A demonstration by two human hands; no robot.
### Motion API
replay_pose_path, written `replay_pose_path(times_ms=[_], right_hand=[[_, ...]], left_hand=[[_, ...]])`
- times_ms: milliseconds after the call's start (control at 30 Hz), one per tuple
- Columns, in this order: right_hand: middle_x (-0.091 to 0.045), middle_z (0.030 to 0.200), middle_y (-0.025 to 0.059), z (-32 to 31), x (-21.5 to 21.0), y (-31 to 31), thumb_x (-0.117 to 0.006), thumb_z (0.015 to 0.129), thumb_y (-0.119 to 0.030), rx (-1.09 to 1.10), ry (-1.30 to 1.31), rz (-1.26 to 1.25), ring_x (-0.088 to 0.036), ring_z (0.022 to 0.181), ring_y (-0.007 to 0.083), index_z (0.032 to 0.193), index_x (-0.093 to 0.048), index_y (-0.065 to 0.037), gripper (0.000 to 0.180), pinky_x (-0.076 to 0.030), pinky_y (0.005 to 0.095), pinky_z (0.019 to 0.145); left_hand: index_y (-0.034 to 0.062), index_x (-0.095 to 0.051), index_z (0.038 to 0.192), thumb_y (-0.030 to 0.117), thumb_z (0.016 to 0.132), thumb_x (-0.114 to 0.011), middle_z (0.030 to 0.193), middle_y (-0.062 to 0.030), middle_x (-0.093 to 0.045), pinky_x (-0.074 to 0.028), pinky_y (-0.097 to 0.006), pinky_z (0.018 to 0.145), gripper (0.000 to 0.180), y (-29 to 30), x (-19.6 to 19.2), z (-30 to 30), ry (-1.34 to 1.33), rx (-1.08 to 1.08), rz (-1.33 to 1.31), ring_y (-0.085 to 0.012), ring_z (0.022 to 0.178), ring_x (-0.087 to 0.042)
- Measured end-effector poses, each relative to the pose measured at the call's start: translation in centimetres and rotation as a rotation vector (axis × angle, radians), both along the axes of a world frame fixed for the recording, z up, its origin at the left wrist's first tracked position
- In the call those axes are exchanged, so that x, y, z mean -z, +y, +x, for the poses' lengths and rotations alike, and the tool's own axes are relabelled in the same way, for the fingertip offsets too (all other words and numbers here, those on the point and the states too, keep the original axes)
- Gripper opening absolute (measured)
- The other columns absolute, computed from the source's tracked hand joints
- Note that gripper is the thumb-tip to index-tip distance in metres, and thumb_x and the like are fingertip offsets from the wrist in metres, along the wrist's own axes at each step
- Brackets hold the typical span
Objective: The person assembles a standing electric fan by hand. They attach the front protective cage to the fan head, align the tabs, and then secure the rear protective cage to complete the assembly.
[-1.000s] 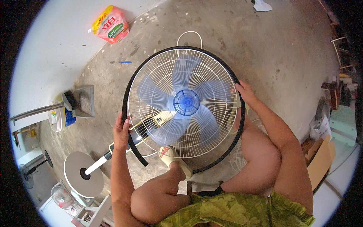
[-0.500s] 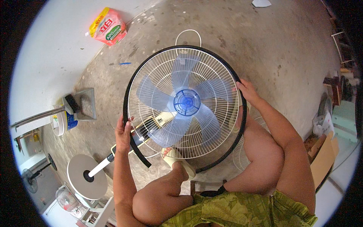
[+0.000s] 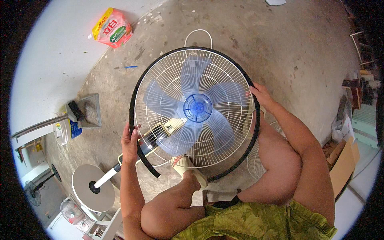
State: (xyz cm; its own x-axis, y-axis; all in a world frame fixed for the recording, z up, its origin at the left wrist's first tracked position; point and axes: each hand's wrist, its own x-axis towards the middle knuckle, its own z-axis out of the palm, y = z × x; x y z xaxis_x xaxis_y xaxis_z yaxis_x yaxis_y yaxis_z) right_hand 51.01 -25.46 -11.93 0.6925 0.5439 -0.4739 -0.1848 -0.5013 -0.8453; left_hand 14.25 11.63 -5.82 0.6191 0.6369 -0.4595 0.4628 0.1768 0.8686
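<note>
Fingers of left hand (image 3: pixel 130 142) and right hand (image 3: pixel 262 96) curl round black rim band (image 3: pixel 134 100); blue blades (image 3: pixel 196 108) sit inside white wire cage (image 3: pixel 160 80).

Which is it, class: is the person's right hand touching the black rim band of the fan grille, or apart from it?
Touching. In the head view the right hand lies on the black rim band at the grille's right edge, fingers over it, no gap.

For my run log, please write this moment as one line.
left hand: holds black rim band | right hand: grips band opposite | fan grille: faces up | loose band end: hangs free
</note>
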Motion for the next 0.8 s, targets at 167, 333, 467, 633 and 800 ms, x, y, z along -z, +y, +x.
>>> replay_pose_path(times_ms=[167, 333, 467, 633, 800], right_hand=[[-0.064, 0.091, 0.0048, 0.7, 1.2, -0.9, -0.048, 0.096, -0.018, -0.051, 0.04, 0.043, -0.062, 0.082, 0.0148, 0.124, -0.054, -0.003, 0.032, -0.049, 0.0306, 0.077], [-0.064, 0.097, 0.0049, 0.6, 0.9, -0.5, -0.049, 0.095, -0.018, -0.047, 0.071, -0.038, -0.061, 0.085, 0.0144, 0.124, -0.054, -0.004, 0.032, -0.048, 0.0301, 0.079], [-0.063, 0.096, 0.0032, 0.7, 1.9, -0.6, -0.051, 0.095, -0.021, -0.039, 0.047, -0.06, -0.059, 0.089, 0.0142, 0.118, -0.058, -0.004, 0.03, -0.046, 0.0298, 0.083], [-0.064, 0.094, 0.0036, 0.6, 2.0, -0.4, -0.051, 0.095, -0.019, -0.035, 0.042, -0.063, -0.06, 0.085, 0.0151, 0.111, -0.06, -0.002, 0.026, -0.048, 0.0299, 0.079], [-0.064, 0.088, 0.0033, 1.3, 3.0, -1.2, -0.052, 0.094, -0.017, -0.054, 0.02, -0.029, -0.06, 0.08, 0.0139, 0.108, -0.061, -0.001, 0.023, -0.048, 0.0291, 0.075]], left_hand=[[0.011, -0.045, 0.131, 0.021, 0.095, -0.053, 0.111, -0.005, -0.063, -0.044, -0.02, 0.056, 0.038, -0.2, -0.3, 0.4, 0.0, -0.031, -0.02, -0.0074, 0.07, -0.054], [0.0108, -0.045, 0.131, 0.02, 0.096, -0.052, 0.109, -0.0068, -0.064, -0.045, -0.021, 0.056, 0.037, 0.3, 0.3, 0.0, 0.008, -0.017, -0.029, -0.0092, 0.072, -0.057], [0.0113, -0.044, 0.131, 0.021, 0.096, -0.052, 0.108, -0.0075, -0.064, -0.046, -0.022, 0.057, 0.037, 0.5, 0.6, -0.2, 0.03, -0.017, -0.028, -0.0092, 0.074, -0.06], [0.0104, -0.047, 0.128, 0.022, 0.096, -0.052, 0.1, -0.0061, -0.066, -0.045, -0.021, 0.057, 0.034, 0.4, 0.6, -0.1, 0.001, -0.075, -0.034, -0.0068, 0.067, -0.057], [0.0114, -0.045, 0.13, 0.027, 0.097, -0.051, 0.101, -0.0075, -0.065, -0.045, -0.021, 0.057, 0.037, 0.4, 0.8, 0.1, 0.039, -0.091, -0.07, -0.0082, 0.069, -0.059]])
